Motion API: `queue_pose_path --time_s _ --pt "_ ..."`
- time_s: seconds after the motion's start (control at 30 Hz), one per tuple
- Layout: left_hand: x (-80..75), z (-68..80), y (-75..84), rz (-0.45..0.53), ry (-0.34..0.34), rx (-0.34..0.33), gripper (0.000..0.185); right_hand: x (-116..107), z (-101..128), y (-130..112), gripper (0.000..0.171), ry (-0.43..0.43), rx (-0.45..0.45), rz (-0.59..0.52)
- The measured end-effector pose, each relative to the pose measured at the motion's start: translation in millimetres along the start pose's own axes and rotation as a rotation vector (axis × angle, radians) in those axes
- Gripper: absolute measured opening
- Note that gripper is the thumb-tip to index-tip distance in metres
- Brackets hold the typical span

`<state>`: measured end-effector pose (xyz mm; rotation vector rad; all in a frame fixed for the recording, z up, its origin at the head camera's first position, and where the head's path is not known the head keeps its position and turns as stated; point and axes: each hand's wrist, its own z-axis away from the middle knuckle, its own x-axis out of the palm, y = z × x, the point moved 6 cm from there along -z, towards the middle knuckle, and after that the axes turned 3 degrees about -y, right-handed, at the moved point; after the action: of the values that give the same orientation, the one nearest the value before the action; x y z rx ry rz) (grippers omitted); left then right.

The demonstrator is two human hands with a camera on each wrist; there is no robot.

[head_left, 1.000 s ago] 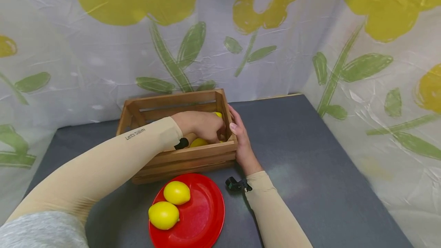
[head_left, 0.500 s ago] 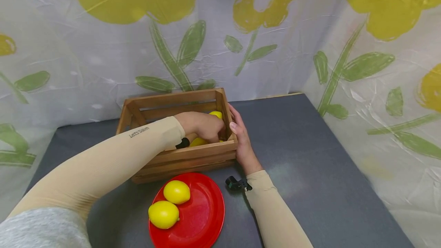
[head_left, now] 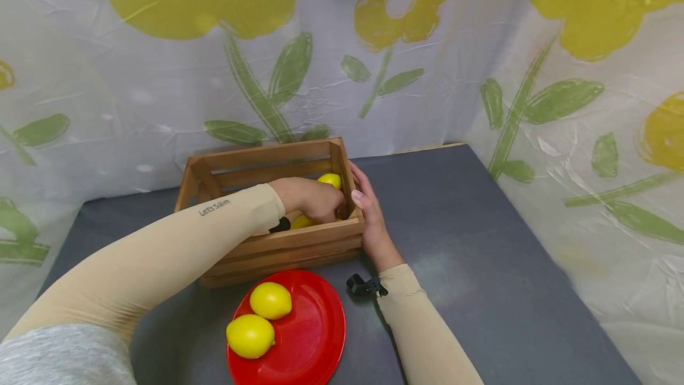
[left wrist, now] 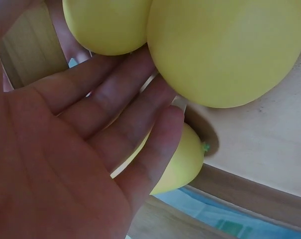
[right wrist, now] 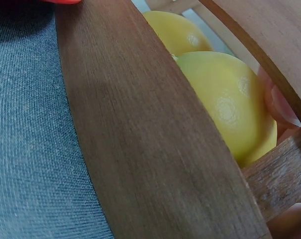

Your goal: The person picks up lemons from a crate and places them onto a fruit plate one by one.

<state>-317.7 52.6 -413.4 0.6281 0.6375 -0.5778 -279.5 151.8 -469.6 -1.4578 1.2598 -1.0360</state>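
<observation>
Reaching down into a slatted wooden crate point(head_left: 288, 249), my left hand point(head_left: 317, 199) is at its right end among yellow lemons point(head_left: 329, 180). The left wrist view shows its fingers nearly straight, with a large lemon point(left wrist: 225, 50) overlapping the fingertips and another lemon point(left wrist: 182, 162) behind them. In the head view those fingertips are hidden inside the crate. My right hand point(head_left: 378, 227) rests against the outside of the crate's right end, fingers extended along it. Through a slat gap, the right wrist view shows a lemon point(right wrist: 227, 104) with a fingertip beside it.
A red plate point(head_left: 317, 325) with two lemons point(head_left: 250, 335) stands in front of the crate on the dark grey table point(head_left: 459, 266). A flower-print curtain point(head_left: 176, 76) hangs behind and to the right. A black wrist camera point(head_left: 360, 285) is strapped to the right wrist.
The head view has shifted slightly. My left hand moves a little inside the crate and more of the lemon at the back right shows. My right hand stays on the crate's end.
</observation>
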Motion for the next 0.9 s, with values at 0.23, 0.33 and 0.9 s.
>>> queue_pose_path --time_s 0.23,0.33,0.9 --pt "1.6 1.4 3.1 -0.059 -0.024 -0.002 0.045 0.9 -1.2 -0.5 0.071 -0.011 -0.024 -0.026" --pt "2.1 1.3 2.5 -0.066 -0.029 -0.007 0.046 1.3 -1.7 -1.0 0.071 -0.013 -0.024 -0.03" --pt "4.3 -1.9 2.5 -0.041 -0.057 -0.011 0.049 -1.4 -2.3 -0.6 0.073 -0.004 -0.021 -0.031"
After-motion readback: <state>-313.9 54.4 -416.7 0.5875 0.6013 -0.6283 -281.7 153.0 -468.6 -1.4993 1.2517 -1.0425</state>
